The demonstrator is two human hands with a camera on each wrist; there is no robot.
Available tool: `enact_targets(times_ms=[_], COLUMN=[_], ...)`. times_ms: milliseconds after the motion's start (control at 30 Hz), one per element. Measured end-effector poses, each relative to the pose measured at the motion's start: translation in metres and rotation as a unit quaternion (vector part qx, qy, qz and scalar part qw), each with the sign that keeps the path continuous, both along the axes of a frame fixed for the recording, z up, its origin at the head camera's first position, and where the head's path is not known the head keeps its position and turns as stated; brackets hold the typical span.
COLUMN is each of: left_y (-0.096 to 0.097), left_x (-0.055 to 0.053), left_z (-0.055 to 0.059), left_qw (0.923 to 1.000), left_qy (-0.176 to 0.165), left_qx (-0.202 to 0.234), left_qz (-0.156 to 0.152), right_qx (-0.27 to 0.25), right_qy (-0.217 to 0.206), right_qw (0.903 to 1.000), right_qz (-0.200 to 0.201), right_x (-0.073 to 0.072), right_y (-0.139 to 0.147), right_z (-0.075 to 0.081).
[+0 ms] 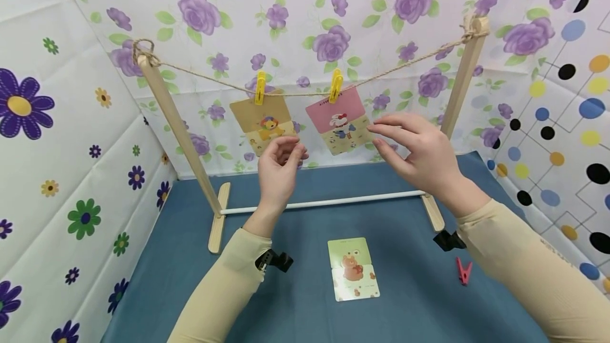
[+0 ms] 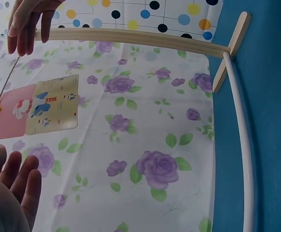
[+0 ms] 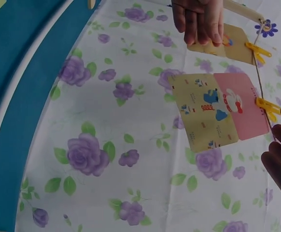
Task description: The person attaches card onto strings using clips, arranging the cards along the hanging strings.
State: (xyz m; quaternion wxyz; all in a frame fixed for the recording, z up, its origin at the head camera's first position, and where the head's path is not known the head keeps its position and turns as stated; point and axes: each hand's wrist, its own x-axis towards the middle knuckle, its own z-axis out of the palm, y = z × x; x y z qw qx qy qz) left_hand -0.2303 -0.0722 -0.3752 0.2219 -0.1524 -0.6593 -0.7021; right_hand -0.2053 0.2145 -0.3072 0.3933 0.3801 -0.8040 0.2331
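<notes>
A tan card (image 1: 263, 110) with a lion picture hangs from the rope (image 1: 300, 94), clipped by a yellow clothespin (image 1: 260, 88). To its right hangs a pink and yellow card (image 1: 339, 120), tilted, under a second yellow clothespin (image 1: 335, 86). My left hand (image 1: 278, 168) is raised in front of the tan card's lower edge, fingers loosely bent with nothing between them. Beside the pink card's right edge is my right hand (image 1: 419, 150), its fingers spread and holding nothing. In the right wrist view, its fingers (image 3: 280, 154) appear apart from the card.
Two wooden posts (image 1: 178, 134) on feet carry the rope, and a white rod (image 1: 329, 202) joins them below. A green and white card (image 1: 353, 269) lies on the blue cloth (image 1: 295, 300). Right of it lies a red clothespin (image 1: 463, 271). Patterned sheets stand around.
</notes>
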Motion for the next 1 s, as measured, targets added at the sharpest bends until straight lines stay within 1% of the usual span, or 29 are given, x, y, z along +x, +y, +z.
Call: enact_targets(times_ms=[200, 500, 667, 767, 900, 1000], left_y=[0.0, -0.001, -0.001, -0.002, -0.004, -0.005], left_x=[0.004, 0.012, 0.013, 0.016, 0.02, 0.023], left_z=[-0.001, -0.009, -0.013, -0.017, -0.025, -0.033], left_qw=[0.9999, 0.9995, 0.9977, 0.9932, 0.9832, 0.9786], left_qy=[-0.009, -0.027, -0.046, -0.07, -0.104, -0.116], left_qx=[0.006, -0.015, -0.041, -0.077, -0.125, -0.14], left_qz=[-0.011, -0.011, -0.029, -0.052, -0.082, -0.096], right_qx=[0.0, 0.001, -0.003, -0.004, 0.0, -0.001], right_qy=[-0.013, -0.035, -0.049, -0.049, -0.052, -0.058], right_qw=[0.9999, 0.9993, 0.9985, 0.9985, 0.9982, 0.9979], right_qz=[-0.004, -0.016, -0.023, -0.025, -0.028, -0.03], right_x=[0.004, 0.009, 0.01, 0.012, 0.014, 0.016], right_y=[0.003, 0.009, 0.013, 0.015, 0.019, 0.022], right_z=[-0.008, -0.022, -0.026, -0.029, -0.036, -0.042])
